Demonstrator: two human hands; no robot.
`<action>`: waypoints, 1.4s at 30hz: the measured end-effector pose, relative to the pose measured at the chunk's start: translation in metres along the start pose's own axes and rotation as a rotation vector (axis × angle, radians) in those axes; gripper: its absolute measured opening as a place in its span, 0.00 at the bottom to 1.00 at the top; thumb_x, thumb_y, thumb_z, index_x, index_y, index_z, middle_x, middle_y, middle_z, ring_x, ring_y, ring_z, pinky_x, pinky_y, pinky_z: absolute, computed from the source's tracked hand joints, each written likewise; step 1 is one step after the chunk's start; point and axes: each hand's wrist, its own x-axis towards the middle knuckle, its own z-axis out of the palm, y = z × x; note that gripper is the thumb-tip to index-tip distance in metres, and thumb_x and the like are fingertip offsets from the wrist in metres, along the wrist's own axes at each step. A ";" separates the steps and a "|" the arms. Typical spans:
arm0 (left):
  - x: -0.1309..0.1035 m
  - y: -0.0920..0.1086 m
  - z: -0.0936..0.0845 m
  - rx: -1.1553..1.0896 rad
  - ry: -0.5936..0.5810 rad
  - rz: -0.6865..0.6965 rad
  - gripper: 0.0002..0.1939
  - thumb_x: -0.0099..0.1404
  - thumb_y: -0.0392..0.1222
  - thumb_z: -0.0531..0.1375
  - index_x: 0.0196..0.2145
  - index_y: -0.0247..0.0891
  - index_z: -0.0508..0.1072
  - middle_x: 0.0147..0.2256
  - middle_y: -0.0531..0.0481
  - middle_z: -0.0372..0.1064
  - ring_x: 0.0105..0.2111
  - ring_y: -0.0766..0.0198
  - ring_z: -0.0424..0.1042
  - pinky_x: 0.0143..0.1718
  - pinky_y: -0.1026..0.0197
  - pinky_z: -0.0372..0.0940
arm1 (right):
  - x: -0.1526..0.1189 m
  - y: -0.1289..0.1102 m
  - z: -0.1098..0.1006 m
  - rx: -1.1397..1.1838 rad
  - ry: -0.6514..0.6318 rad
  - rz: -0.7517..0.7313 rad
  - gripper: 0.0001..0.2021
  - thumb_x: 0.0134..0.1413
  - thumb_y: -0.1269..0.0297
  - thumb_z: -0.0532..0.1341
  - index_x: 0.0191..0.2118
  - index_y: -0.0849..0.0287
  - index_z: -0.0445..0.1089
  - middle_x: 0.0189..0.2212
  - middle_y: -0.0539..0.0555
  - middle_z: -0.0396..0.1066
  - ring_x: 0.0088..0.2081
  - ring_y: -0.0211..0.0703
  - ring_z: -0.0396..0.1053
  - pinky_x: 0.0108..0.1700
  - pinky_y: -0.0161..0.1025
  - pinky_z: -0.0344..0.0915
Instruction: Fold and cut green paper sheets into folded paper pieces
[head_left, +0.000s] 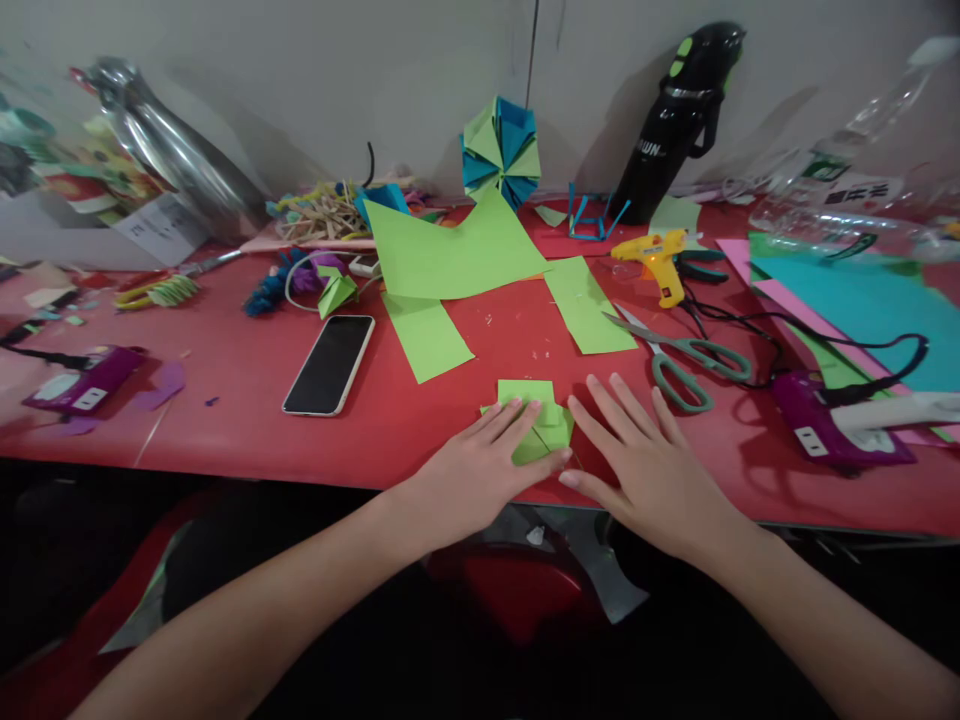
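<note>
A small folded green paper (529,392) lies near the front edge of the red table. My left hand (480,470) rests on its left part, palm down, with the fingers stretched out and covering some of it. Just right of the paper, my right hand (660,475) lies flat with its fingers spread; its thumb tip is close to my left thumb. Behind the hands are a green strip (427,335), a second green piece (589,305) and a large curved green sheet (457,250).
Scissors (682,350) and a yellow glue gun (652,262) lie to the right, before a purple power socket (832,420) with cables. A phone (330,366) lies left. At the wall stand a blue-green paper ball (501,152) and a black bottle (671,130).
</note>
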 end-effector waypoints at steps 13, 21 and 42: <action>0.001 0.001 -0.001 0.029 -0.017 -0.005 0.33 0.72 0.28 0.50 0.72 0.40 0.51 0.72 0.30 0.41 0.71 0.42 0.39 0.69 0.40 0.50 | 0.000 0.004 0.001 -0.005 -0.065 -0.013 0.39 0.64 0.36 0.49 0.73 0.52 0.52 0.74 0.60 0.42 0.74 0.65 0.36 0.68 0.72 0.44; 0.002 -0.002 -0.002 -0.003 -0.046 -0.010 0.35 0.68 0.25 0.51 0.71 0.36 0.53 0.72 0.31 0.39 0.72 0.44 0.38 0.70 0.42 0.49 | 0.000 0.003 0.002 -0.024 -0.052 -0.015 0.41 0.63 0.34 0.50 0.72 0.53 0.52 0.74 0.63 0.42 0.74 0.67 0.34 0.68 0.74 0.42; 0.002 -0.007 -0.003 -0.080 0.010 -0.001 0.33 0.65 0.23 0.53 0.66 0.38 0.62 0.71 0.34 0.45 0.71 0.46 0.44 0.70 0.44 0.52 | 0.029 0.005 -0.003 0.331 0.180 0.108 0.19 0.70 0.54 0.53 0.55 0.55 0.74 0.61 0.59 0.70 0.62 0.55 0.66 0.61 0.59 0.63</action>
